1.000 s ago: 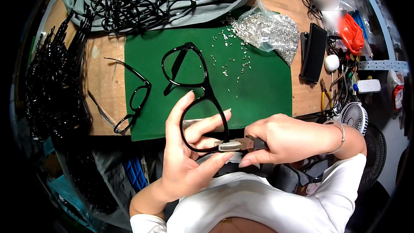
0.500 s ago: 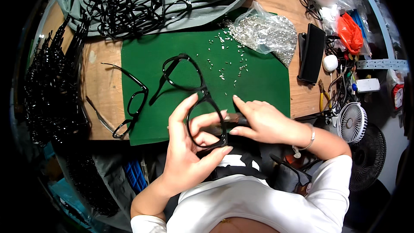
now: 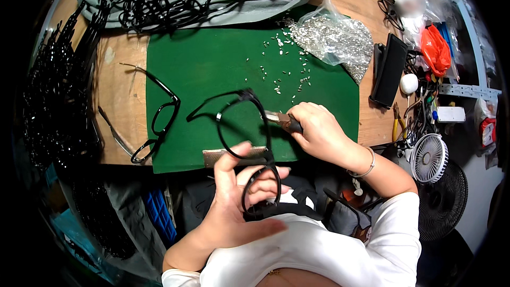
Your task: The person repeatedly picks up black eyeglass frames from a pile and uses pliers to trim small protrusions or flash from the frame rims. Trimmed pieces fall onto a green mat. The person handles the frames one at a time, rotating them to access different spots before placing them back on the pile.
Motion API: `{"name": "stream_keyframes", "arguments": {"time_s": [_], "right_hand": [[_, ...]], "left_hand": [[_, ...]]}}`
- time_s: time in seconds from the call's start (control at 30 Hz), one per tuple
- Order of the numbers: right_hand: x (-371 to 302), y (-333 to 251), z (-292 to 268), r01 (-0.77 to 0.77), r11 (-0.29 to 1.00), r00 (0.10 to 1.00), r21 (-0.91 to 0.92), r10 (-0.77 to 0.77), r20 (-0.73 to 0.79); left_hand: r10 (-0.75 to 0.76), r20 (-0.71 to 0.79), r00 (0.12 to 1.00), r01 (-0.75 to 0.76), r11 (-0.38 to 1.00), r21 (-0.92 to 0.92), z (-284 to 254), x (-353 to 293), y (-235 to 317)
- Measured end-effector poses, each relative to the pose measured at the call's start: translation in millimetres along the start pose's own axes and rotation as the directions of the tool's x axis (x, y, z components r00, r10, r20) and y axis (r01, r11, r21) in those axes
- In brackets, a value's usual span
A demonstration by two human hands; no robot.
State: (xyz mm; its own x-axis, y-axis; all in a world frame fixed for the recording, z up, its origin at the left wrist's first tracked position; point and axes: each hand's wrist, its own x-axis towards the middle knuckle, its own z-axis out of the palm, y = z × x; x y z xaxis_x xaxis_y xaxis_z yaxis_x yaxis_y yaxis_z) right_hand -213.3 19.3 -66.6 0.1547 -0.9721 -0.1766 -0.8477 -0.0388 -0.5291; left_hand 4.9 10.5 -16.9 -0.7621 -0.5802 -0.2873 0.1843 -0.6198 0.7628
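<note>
L hand [image 3: 229, 210] held black glasses [image 3: 268, 137] across near edge of green mat [image 3: 202, 74]; R hand [image 3: 321, 134] gripped pliers [image 3: 287, 122] over mat. Glasses were prob. light, stiff, slippery; bridge [image 3: 270, 157] seemed best hold.

From the wearer's head, a wide fisheye camera looks steeply down at close range over the left hand [image 3: 232, 217], right hand [image 3: 320, 132] and green mat [image 3: 196, 69], with the white shirt [image 3: 303, 252] at the lower edge.
</note>
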Motion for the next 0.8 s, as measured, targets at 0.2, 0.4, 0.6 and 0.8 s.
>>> {"name": "stream_keyframes", "arguments": {"time_s": [0.2, 0.4, 0.6, 0.8], "right_hand": [[2, -4, 0, 0.035, 0.996, 0.999, -0.078, -0.033, 0.017], [-6, -46, -28, -0.130, 0.820, 0.988, 0.557, 0.152, 0.007], [-7, -61, -1, -0.047, 0.493, 0.965, 0.869, 0.246, -0.088], [-8, -70, 1, -0.186, 0.104, 0.928, 0.977, 0.346, 0.140]], "left_hand": [[-0.114, -0.084, 0.990, 0.123, 0.985, 0.117, -9, -7, -5], [0.062, -0.240, 0.969, -0.010, 0.977, 0.211, 5, 4, -20], [0.178, -0.256, 0.950, -0.135, 0.975, 0.176, 14, 13, -30], [0.129, -0.261, 0.957, -0.073, 0.974, 0.213, 18, 12, -28]]}}
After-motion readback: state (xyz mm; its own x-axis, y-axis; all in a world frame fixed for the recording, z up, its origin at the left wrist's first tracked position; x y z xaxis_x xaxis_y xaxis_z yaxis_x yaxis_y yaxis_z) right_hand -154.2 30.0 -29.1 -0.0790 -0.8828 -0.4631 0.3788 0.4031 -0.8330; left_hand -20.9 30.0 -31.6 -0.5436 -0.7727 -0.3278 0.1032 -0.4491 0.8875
